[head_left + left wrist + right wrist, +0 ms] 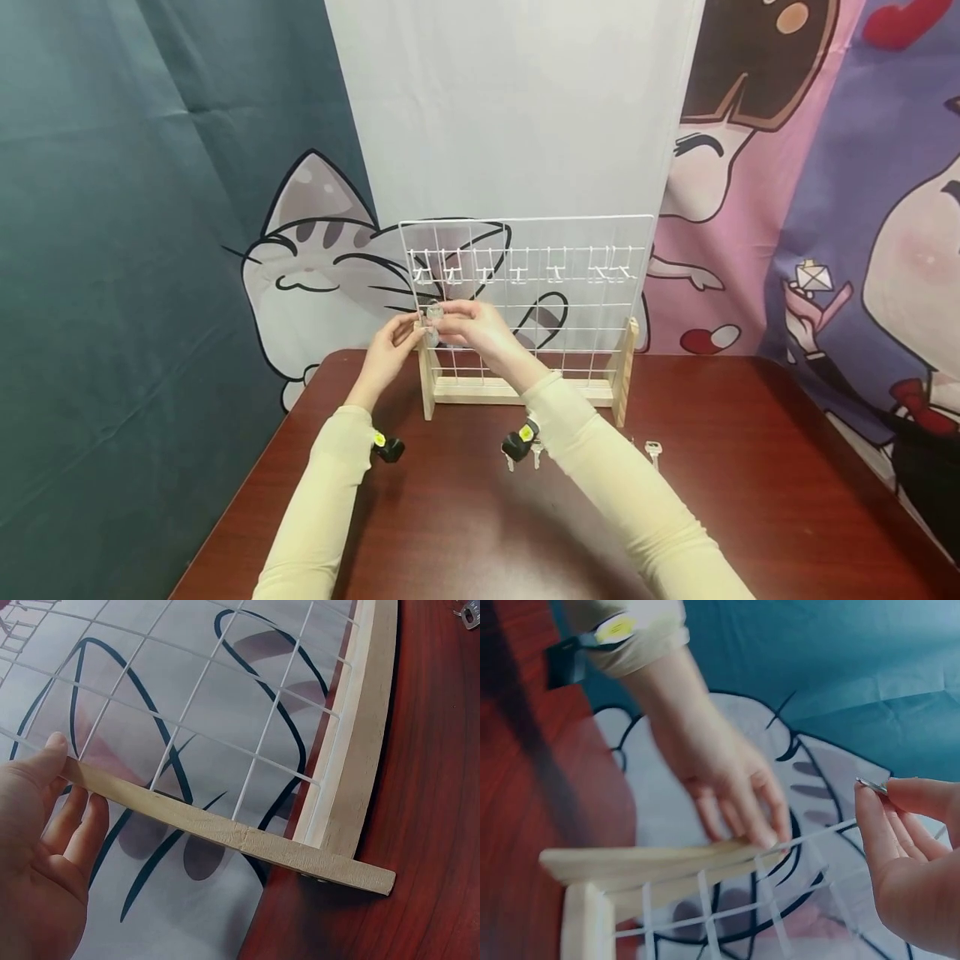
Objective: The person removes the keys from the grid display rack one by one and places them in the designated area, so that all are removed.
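Note:
A white wire grid rack (525, 317) stands upright in a wooden base, with a row of small white hooks (517, 275) across its upper part. My left hand (393, 346) grips the top of the rack's left wooden post (225, 829), thumb on one side and fingers on the other. My right hand (480, 329) is beside it, close in front of the grid's left edge. Between its thumb and index finger it pinches a small silvery key (871, 786), seen nearly edge-on in the right wrist view and mostly covered by the fingers.
Several keys lie on the dark red table (465, 517), such as a key (537, 454) near the right wrist camera and another key (653, 450) farther right. A printed cloth with a cartoon cat (322, 258) hangs behind the rack.

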`<state>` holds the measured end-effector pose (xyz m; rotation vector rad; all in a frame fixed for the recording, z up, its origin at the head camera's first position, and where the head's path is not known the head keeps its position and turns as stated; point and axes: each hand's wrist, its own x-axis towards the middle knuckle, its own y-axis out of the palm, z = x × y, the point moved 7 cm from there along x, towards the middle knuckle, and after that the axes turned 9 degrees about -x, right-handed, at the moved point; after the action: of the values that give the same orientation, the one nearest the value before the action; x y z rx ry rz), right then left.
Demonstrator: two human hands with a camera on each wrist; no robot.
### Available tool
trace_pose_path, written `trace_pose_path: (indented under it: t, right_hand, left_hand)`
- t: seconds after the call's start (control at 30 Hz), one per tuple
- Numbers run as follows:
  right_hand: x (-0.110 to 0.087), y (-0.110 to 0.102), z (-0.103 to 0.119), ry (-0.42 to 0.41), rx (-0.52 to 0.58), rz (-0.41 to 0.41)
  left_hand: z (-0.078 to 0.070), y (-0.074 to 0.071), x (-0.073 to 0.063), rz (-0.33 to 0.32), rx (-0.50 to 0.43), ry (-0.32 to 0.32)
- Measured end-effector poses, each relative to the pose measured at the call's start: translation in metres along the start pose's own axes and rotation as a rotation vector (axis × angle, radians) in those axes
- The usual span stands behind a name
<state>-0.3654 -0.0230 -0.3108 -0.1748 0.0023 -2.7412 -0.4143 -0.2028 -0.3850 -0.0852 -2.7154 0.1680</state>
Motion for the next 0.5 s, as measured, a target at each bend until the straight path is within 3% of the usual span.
trace_pose_path:
  t: [0.17, 0.4, 0.5]
  right_hand:
    - [-0.012, -0.013, -0.030, 0.075, -0.055, 0.020]
    - [-0.026, -0.033, -0.070, 0.160, -0.085, -0.015]
    - [-0.033, -0.036, -0.085, 0.193, -0.107, -0.013]
  left_hand:
    - [-0.003, 0.000, 0.001, -0.003, 0.014, -0.007]
    - [-0.035, 0.006, -0.008, 0.029, 0.032, -0.026]
    - [-0.035, 0.007, -0.010, 0.029, 0.025, -0.035]
